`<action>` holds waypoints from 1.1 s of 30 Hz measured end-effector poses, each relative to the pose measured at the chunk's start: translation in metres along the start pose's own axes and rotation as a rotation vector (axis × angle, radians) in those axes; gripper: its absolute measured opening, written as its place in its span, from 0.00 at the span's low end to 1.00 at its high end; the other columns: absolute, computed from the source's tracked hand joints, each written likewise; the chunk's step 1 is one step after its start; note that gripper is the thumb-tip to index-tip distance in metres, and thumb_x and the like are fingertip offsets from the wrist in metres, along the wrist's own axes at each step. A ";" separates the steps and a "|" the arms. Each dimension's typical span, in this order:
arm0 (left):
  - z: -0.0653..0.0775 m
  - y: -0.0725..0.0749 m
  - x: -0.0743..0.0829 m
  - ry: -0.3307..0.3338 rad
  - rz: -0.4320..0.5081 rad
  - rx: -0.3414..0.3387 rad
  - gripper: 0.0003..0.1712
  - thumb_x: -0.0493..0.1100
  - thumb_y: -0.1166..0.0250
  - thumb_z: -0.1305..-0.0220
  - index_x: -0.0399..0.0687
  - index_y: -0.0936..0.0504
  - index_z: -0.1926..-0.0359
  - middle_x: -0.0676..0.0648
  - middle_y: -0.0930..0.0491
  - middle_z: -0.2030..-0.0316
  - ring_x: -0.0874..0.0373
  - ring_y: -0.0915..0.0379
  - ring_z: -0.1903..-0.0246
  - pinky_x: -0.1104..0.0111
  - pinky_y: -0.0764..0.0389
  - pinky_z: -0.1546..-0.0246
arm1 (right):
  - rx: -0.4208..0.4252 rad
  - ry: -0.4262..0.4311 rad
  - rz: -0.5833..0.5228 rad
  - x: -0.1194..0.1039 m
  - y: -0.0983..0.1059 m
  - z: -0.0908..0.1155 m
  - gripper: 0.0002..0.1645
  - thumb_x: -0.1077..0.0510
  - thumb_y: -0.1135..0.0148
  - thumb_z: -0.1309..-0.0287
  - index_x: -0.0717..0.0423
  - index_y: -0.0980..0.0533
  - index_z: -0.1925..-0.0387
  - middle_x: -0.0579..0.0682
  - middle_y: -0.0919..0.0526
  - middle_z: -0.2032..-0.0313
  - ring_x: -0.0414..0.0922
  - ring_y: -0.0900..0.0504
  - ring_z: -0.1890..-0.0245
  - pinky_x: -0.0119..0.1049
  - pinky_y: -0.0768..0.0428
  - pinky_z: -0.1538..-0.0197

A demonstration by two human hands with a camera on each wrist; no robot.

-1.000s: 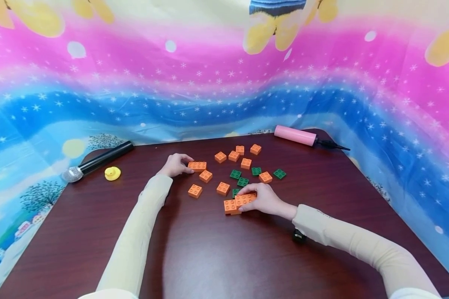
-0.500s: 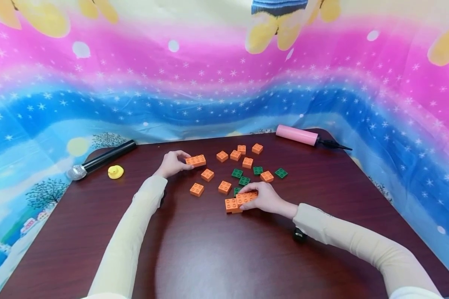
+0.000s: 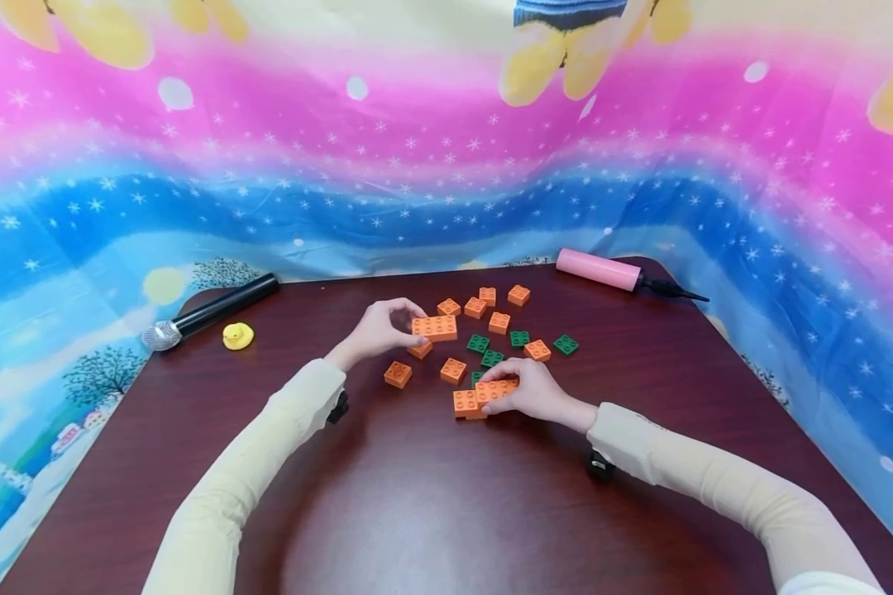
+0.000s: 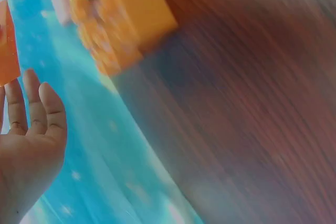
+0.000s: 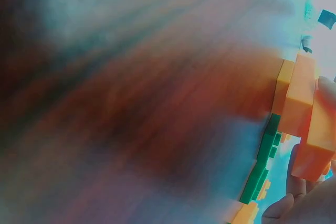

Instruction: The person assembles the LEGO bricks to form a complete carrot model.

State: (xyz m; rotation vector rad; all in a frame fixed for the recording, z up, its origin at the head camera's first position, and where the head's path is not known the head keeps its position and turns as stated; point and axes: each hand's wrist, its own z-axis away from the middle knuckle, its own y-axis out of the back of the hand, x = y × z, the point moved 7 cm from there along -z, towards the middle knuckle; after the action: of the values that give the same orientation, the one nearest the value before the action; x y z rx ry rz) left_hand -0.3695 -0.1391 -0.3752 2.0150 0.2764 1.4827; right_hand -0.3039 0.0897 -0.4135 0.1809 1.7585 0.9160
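Left hand: the left hand [image 3: 379,332] is pinching a long orange plastic brick with eight studs [image 3: 434,328] between thumb and fingers.
Right hand: across from it, the right hand [image 3: 533,393] is gripping the upper long orange plastic brick [image 3: 495,391] of a stepped orange plastic stack [image 3: 465,404], which is sticking out just left of its fingers.
Left wrist view: here the left palm and straighter-looking fingers are showing from below, only the brick's end is appearing, and the studded bricks beyond are blurring.
Right wrist view: this one is revealing the stack side-on, three orange pieces stepping towards the right hand, a profile the head view is hiding.
Small orange bricks: nine small square orange plastic bricks [image 3: 499,322] are lying around and beyond the hands, one partly hiding behind the left hand's brick.
Green pieces: five flat square green plastic pieces [image 3: 519,339] are sitting beyond the right hand, one mostly disappearing behind the stack.
Left of the left hand: one yellow toy duck [image 3: 238,335] and one black, silver-headed microphone [image 3: 210,312] are resting.
Beyond the right hand: one pink cylindrical pump with a black nozzle [image 3: 599,270] is lying.
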 end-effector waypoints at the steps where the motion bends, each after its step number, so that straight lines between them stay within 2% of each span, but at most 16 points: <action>1: 0.001 -0.004 0.005 -0.012 0.025 -0.019 0.20 0.40 0.25 0.51 0.44 0.19 0.56 0.44 0.20 0.67 0.51 0.25 0.68 0.67 0.21 0.66 | 0.002 -0.001 -0.001 0.000 0.000 -0.001 0.22 0.52 0.22 0.60 0.47 0.16 0.58 0.45 0.14 0.56 0.44 0.21 0.54 0.46 0.24 0.47; 5: 0.009 -0.019 0.021 -0.047 0.085 -0.074 0.20 0.38 0.24 0.52 0.43 0.20 0.57 0.44 0.21 0.68 0.51 0.26 0.73 0.68 0.21 0.71 | 0.004 -0.005 -0.001 0.001 0.001 -0.002 0.22 0.51 0.22 0.59 0.47 0.16 0.57 0.45 0.14 0.57 0.44 0.21 0.54 0.47 0.25 0.47; 9: 0.023 -0.032 0.027 -0.061 0.114 -0.113 0.20 0.37 0.24 0.54 0.42 0.19 0.58 0.44 0.20 0.66 0.56 0.25 0.75 0.70 0.21 0.71 | 0.010 -0.006 0.007 0.001 0.002 -0.002 0.23 0.51 0.22 0.59 0.47 0.16 0.57 0.45 0.14 0.56 0.44 0.21 0.54 0.46 0.24 0.48; 14: 0.040 -0.045 0.021 -0.031 0.136 -0.151 0.21 0.37 0.23 0.55 0.40 0.19 0.59 0.43 0.20 0.67 0.59 0.23 0.75 0.70 0.20 0.72 | 0.018 -0.010 0.010 0.002 0.002 -0.001 0.23 0.51 0.21 0.60 0.47 0.16 0.57 0.45 0.14 0.56 0.44 0.22 0.54 0.44 0.23 0.50; 18: 0.048 -0.054 0.014 -0.001 0.113 -0.173 0.21 0.39 0.23 0.55 0.40 0.19 0.58 0.44 0.20 0.64 0.59 0.19 0.72 0.70 0.18 0.67 | 0.023 -0.019 0.006 0.003 0.002 -0.001 0.23 0.51 0.21 0.61 0.47 0.16 0.58 0.45 0.14 0.56 0.44 0.22 0.55 0.44 0.24 0.50; 26: 0.052 -0.064 0.007 0.039 0.106 -0.197 0.21 0.41 0.23 0.54 0.42 0.19 0.59 0.44 0.20 0.63 0.59 0.18 0.71 0.68 0.17 0.65 | 0.020 -0.013 0.008 0.003 0.001 -0.001 0.23 0.51 0.22 0.60 0.48 0.16 0.57 0.46 0.14 0.56 0.44 0.22 0.56 0.42 0.23 0.51; 33: 0.053 -0.066 0.004 0.055 0.123 -0.186 0.19 0.40 0.23 0.54 0.41 0.18 0.60 0.44 0.18 0.63 0.59 0.18 0.72 0.68 0.17 0.66 | 0.027 -0.012 -0.009 0.004 0.001 -0.002 0.23 0.51 0.21 0.60 0.48 0.16 0.57 0.46 0.14 0.56 0.44 0.22 0.56 0.43 0.23 0.51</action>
State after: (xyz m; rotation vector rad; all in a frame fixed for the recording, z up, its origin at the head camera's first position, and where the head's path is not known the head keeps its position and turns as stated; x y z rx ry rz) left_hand -0.3071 -0.1033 -0.4201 1.8736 0.0355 1.5789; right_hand -0.3077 0.0913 -0.4155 0.1954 1.7601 0.8830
